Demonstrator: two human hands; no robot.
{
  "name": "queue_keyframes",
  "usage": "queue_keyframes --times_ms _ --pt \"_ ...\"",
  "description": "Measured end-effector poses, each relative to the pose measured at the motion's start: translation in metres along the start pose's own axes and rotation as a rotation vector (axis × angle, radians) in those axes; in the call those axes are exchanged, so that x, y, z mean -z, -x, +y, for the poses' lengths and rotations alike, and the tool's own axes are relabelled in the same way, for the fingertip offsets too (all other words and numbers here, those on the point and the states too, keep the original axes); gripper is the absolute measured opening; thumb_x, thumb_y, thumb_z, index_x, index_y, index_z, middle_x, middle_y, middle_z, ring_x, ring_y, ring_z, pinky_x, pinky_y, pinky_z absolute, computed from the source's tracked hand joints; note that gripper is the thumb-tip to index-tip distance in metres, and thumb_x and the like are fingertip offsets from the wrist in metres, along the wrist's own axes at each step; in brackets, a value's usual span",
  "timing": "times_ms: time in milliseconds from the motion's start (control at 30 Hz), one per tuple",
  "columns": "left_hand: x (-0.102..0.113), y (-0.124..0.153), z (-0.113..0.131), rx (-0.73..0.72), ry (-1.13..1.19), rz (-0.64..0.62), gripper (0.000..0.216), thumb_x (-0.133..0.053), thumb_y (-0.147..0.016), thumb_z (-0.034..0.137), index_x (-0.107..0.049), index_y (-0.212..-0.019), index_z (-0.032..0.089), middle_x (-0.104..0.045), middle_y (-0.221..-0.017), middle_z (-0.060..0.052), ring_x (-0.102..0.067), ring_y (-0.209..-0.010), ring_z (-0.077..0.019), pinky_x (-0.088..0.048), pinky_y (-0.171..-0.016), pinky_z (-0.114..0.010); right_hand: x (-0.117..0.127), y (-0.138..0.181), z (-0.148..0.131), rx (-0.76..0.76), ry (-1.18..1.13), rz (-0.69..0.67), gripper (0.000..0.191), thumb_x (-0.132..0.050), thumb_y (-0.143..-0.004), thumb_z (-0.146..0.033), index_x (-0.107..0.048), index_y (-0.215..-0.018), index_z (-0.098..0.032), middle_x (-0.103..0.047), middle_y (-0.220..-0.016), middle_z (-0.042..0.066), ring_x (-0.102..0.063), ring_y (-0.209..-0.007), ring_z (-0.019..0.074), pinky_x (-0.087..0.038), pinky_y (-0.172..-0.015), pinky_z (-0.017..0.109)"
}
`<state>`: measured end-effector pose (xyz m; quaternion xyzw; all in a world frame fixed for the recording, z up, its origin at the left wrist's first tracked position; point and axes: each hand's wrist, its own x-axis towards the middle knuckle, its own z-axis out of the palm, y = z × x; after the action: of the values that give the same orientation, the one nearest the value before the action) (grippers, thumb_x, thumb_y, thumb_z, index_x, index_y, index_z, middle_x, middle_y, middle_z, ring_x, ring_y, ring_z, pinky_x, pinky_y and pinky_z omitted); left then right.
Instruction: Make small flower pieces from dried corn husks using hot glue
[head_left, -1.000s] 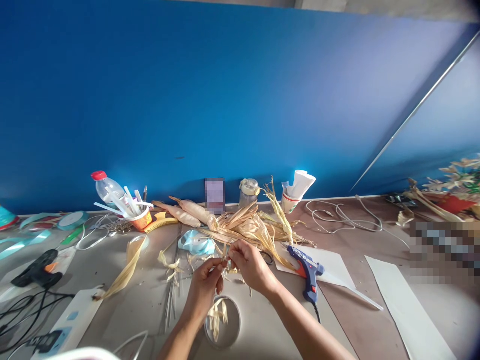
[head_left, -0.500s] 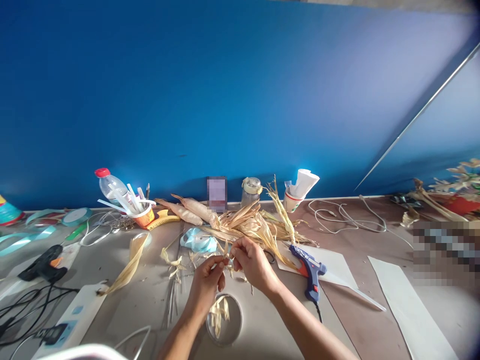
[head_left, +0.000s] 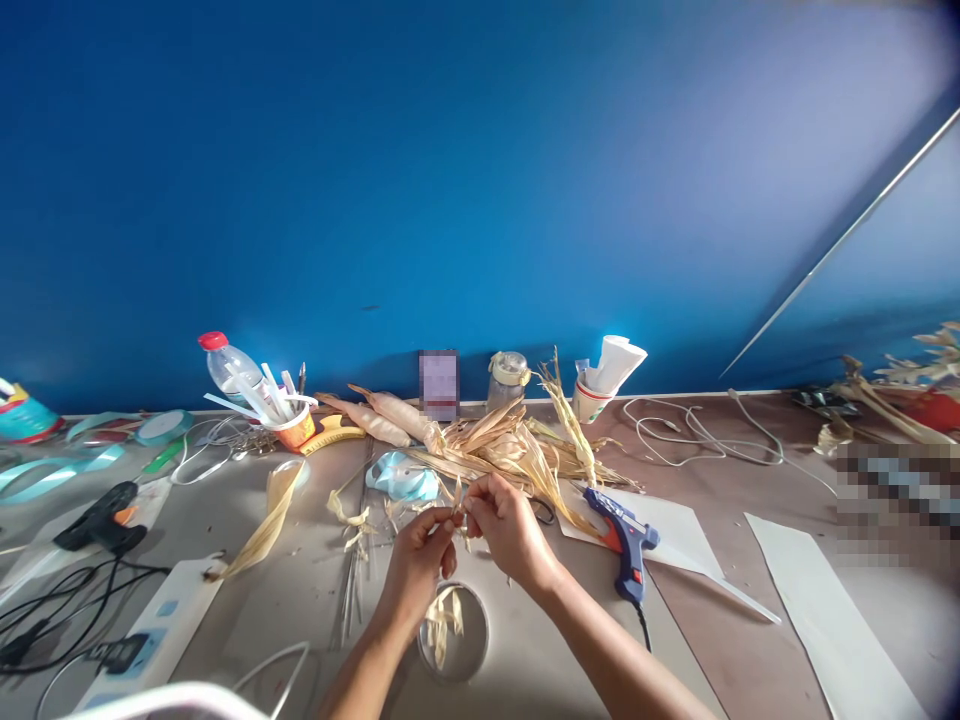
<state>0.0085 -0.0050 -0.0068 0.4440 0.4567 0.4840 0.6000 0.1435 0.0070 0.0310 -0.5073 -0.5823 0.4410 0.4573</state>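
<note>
Over the middle of the table, my left hand (head_left: 424,548) is closed in a pinch on a small strip of corn husk (head_left: 458,490), whose pale tip sticks up above the fingers. My right hand (head_left: 511,528) meets it there, thumb and fingertips pinched on the same strip; the fingers partly hide it. Below the hands sits a round shallow dish (head_left: 486,640) with curled husk pieces (head_left: 442,620) in it. Just beyond lie a heap of dried corn husks (head_left: 517,450) and a bundle of light blue ribbon (head_left: 403,477).
On the right, a blue glue gun (head_left: 628,545) rests partly on white paper (head_left: 686,530). To the left are a power strip (head_left: 161,620), a black glue gun (head_left: 105,520) and a cup of white sticks (head_left: 294,432). A lidded jar (head_left: 508,385) stands by the blue wall (head_left: 450,200).
The view has shifted slightly, so the table items appear a little further right. Both hands keep their pinch on the husk strip, with barely any movement.
</note>
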Motion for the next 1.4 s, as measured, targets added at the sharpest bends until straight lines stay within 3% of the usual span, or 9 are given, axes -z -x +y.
queue_keyframes --times_ms 133,300,433,567,767,1000,1267,1400 --pt "0.000 0.000 -0.002 -0.004 0.011 0.011 0.021 -0.056 -0.080 0.035 -0.062 -0.082 0.015 -0.044 -0.045 0.007 -0.032 -0.037 -0.0046 -0.023 -0.040 -0.021 -0.002 0.001 0.002 -0.004 -0.072 0.024 0.002 -0.047 -0.079 -0.020 -0.049 -0.078 -0.020 -0.051 -0.053 -0.006 -0.046 -0.049 0.0102 -0.037 -0.050 0.021" --pt "0.001 0.000 -0.001 0.000 0.032 0.016 0.021 -0.056 -0.080 0.034 -0.063 -0.083 0.014 -0.042 -0.042 0.007 -0.032 -0.037 -0.0048 -0.023 -0.041 -0.020 0.000 0.001 -0.003 -0.087 -0.244 -0.011 0.018 -0.047 -0.079 -0.025 -0.047 -0.096 -0.020 -0.042 -0.048 -0.010 -0.037 -0.043 0.0084 -0.029 -0.043 0.019" --pt "-0.001 0.001 0.004 0.014 0.085 0.017 0.020 -0.059 -0.078 0.033 -0.064 -0.082 0.014 -0.050 -0.050 0.005 -0.033 -0.037 -0.0034 -0.023 -0.040 -0.020 0.001 0.000 -0.008 -0.129 -0.304 -0.076 0.015 -0.050 -0.078 -0.031 -0.051 -0.085 -0.017 -0.040 -0.045 -0.009 -0.032 -0.042 0.0069 -0.026 -0.043 0.020" --pt "-0.004 0.002 0.009 0.028 0.163 0.046 0.019 -0.062 -0.075 0.032 -0.064 -0.082 0.014 -0.061 -0.074 -0.001 -0.036 -0.038 -0.0017 -0.025 -0.040 -0.020 -0.003 0.000 -0.006 -0.109 -0.312 -0.008 0.014 -0.055 -0.075 -0.030 -0.050 -0.081 -0.017 -0.045 -0.051 -0.007 -0.035 -0.044 0.0068 -0.027 -0.043 0.020" --pt "-0.004 0.001 0.005 -0.031 0.093 0.077 0.022 -0.063 -0.075 0.035 -0.064 -0.082 0.014 -0.057 -0.063 0.001 -0.036 -0.039 -0.0039 -0.026 -0.039 -0.020 -0.017 0.004 0.002 -0.150 -0.396 0.112 0.018 -0.058 -0.074 -0.032 -0.047 -0.071 -0.018 -0.041 -0.047 -0.008 -0.032 -0.042 0.0065 -0.027 -0.041 0.020" --pt "-0.003 0.000 0.003 -0.056 0.072 0.092 0.023 -0.061 -0.076 0.036 -0.064 -0.083 0.014 -0.052 -0.055 0.004 -0.035 -0.039 -0.0048 -0.026 -0.040 -0.020 -0.015 0.002 0.009 -0.183 -0.620 0.046 0.022 -0.063 -0.072 -0.036 -0.054 -0.076 -0.016 -0.055 -0.051 -0.002 -0.047 -0.048 0.0109 -0.036 -0.051 0.024" --pt "-0.003 0.001 0.006 -0.057 0.104 0.081 0.019 -0.060 -0.077 0.033 -0.064 -0.083 0.014 -0.057 -0.069 0.001 -0.037 -0.040 -0.0035 -0.027 -0.040 -0.020 -0.011 -0.001 0.003 -0.255 -0.744 0.082 0.022 -0.070 -0.065 -0.030 -0.053 -0.066 -0.015 -0.050 -0.048 -0.005 -0.044 -0.046 0.0076 -0.032 -0.049 0.021" --pt "-0.002 0.000 0.004 -0.050 0.101 0.087 0.020 -0.060 -0.077 0.033 -0.064 -0.084 0.014 -0.059 -0.070 0.001 -0.037 -0.039 -0.0028 -0.026 -0.039 -0.020 -0.012 -0.002 0.006 -0.219 -0.747 0.104 0.027 -0.073 -0.062 -0.025 -0.052 -0.076 -0.016 -0.049 -0.053 -0.008 -0.042 -0.044 0.0066 -0.032 -0.047 0.020"
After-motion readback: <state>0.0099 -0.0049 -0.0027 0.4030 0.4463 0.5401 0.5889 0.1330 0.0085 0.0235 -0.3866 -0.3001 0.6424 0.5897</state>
